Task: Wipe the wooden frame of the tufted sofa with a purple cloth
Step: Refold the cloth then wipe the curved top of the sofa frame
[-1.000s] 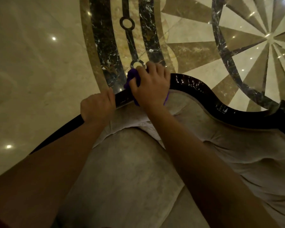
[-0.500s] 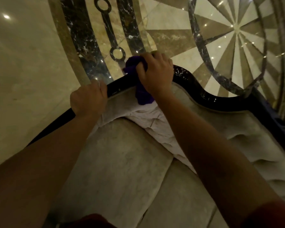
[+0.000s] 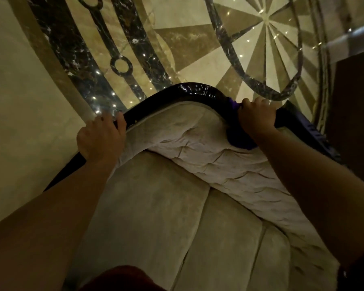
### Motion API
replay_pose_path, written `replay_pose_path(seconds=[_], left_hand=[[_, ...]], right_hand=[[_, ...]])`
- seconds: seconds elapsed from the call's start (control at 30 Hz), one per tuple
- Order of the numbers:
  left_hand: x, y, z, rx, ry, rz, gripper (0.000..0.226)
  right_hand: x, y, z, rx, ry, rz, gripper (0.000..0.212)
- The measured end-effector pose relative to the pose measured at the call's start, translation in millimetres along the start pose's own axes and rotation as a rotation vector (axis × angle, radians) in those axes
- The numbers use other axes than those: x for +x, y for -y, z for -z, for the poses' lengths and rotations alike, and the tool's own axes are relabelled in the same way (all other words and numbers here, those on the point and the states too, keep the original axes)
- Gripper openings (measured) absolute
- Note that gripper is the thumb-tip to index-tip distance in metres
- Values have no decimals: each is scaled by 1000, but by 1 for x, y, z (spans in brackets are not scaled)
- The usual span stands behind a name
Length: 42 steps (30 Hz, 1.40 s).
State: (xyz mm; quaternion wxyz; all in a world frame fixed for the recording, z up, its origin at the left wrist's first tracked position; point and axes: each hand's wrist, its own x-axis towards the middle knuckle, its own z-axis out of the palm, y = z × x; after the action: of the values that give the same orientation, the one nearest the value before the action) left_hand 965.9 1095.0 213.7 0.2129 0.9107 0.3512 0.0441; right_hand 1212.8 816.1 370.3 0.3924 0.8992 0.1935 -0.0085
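Observation:
A dark glossy wooden frame (image 3: 183, 92) curves along the top of the sofa's beige tufted backrest (image 3: 200, 141). My right hand (image 3: 255, 116) presses the purple cloth (image 3: 239, 140) onto the frame in the dip right of the central hump; most of the cloth is hidden under the hand, and a fold hangs down over the upholstery. My left hand (image 3: 101, 137) grips the frame's left slope, fingers curled over the top edge.
Beige seat cushions (image 3: 162, 225) fill the foreground below my arms. Beyond the backrest lies a polished marble floor (image 3: 187, 38) with dark inlaid bands and a starburst pattern. A dark piece of furniture (image 3: 355, 114) stands at the right edge.
My right hand has slid the purple cloth rightward along the frame, from the left slope over the hump into the right dip. My left hand stays gripping the left slope.

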Motion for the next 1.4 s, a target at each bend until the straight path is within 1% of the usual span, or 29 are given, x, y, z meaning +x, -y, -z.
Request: replay_pose_path(seconds=[0.07,0.1,0.17,0.2,0.27,0.33,0.4,0.47,0.53,0.63,0.7,0.73,0.77,0.83,0.9,0.93,1.0,1.07,1.1,1.17,1.2,1.3,1.33,1.4], left_hand=[[1,1,1,-16,27,-1,75],[1,1,1,-17,45,-3,70],[0,2,0,-12,57,-10,63],[0,3,-2,-9,59,-8,62],[0,4,-6,-5,47,-14,63],[0,6,-8,4,24,-21,66],[0,5,-9,20,15,-22,68],[0,2,-9,23,35,-14,67],[0,2,-10,33,26,-2,66],[1,4,-13,53,-18,28,75],[-1,5,-17,49,-35,48,79],[-1,3,-16,43,-27,58,80],[1,2,-15,28,5,69,78],[-2,12,-12,-31,90,92,64],[-9,35,-5,-135,185,135,51],[-18,51,4,-154,250,174,49],[-52,92,25,-97,363,232,48],[-102,131,45,-83,401,344,49],[-128,147,52,-137,385,443,53],[-173,170,62,-211,295,629,63],[-187,175,61,-233,251,690,63],[-192,179,61,-391,166,829,46],[-187,178,65,-511,136,876,45],[-179,175,77,-858,68,988,47]], right_hand=[[5,-7,11,-232,111,59,37],[9,-8,16,-286,167,66,38],[17,-8,18,-243,223,37,41],[19,-8,14,-151,202,7,43],[19,0,5,160,126,-93,45],[17,23,3,505,59,-224,43],[18,56,12,788,-46,-361,42],[16,83,26,958,-159,-461,41],[12,101,41,1012,-224,-459,37],[10,120,56,971,-322,-348,33],[8,137,66,954,-380,-200,36],[8,148,71,919,-397,-107,40],[6,158,76,870,-403,-19,47],[-4,183,83,752,-406,132,57],[-17,209,88,662,-435,232,56],[-27,224,89,655,-447,286,53],[-53,260,91,690,-445,393,48],[-82,296,96,761,-434,439,45],[-94,309,98,805,-428,440,43],[-115,326,101,869,-407,445,42],[-126,333,101,896,-402,458,42],[-170,357,105,1052,-424,523,35],[-183,363,107,1108,-427,548,31],[-203,369,110,1187,-424,598,24]])
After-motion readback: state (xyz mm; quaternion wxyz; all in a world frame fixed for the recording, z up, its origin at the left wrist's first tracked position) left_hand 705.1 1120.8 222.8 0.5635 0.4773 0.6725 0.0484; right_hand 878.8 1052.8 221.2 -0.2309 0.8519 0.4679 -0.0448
